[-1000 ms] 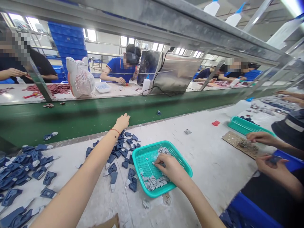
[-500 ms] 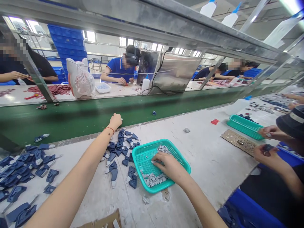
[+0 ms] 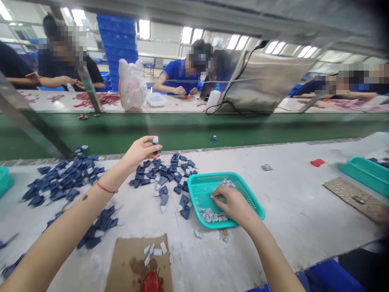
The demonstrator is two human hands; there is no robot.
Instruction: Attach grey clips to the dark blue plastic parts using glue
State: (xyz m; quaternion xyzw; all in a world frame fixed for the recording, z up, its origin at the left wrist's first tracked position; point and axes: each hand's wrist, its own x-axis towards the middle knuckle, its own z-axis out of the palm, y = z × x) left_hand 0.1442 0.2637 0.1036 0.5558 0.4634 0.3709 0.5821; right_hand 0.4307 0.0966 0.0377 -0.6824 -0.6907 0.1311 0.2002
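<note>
Raised over the far edge of the table, my left hand (image 3: 141,151) pinches a small dark-blue plastic part with a white tip (image 3: 156,140). Below and right of it lies a pile of similar dark-blue parts (image 3: 164,174). My right hand (image 3: 230,202) reaches inside a green plastic basket (image 3: 261,211), its thumb and forefinger pinched together on a small whitish piece (image 3: 212,196). Small grey-white pieces (image 3: 214,215) lie along the near side of that basket, and more are heaped at its far side.
A larger dark-blue pile (image 3: 68,176) spreads at left. In front, cardboard (image 3: 121,259) carries white strips and a red object (image 3: 151,282). A green belt (image 3: 182,127) runs behind the table. Another basket (image 3: 367,174) and speckled cardboard (image 3: 349,194) sit at right. People work opposite.
The view has swung left and down, bringing the front cardboard into sight. My left hand has turned, showing the dark-blue part in its fingers. My right hand stays in the basket.
</note>
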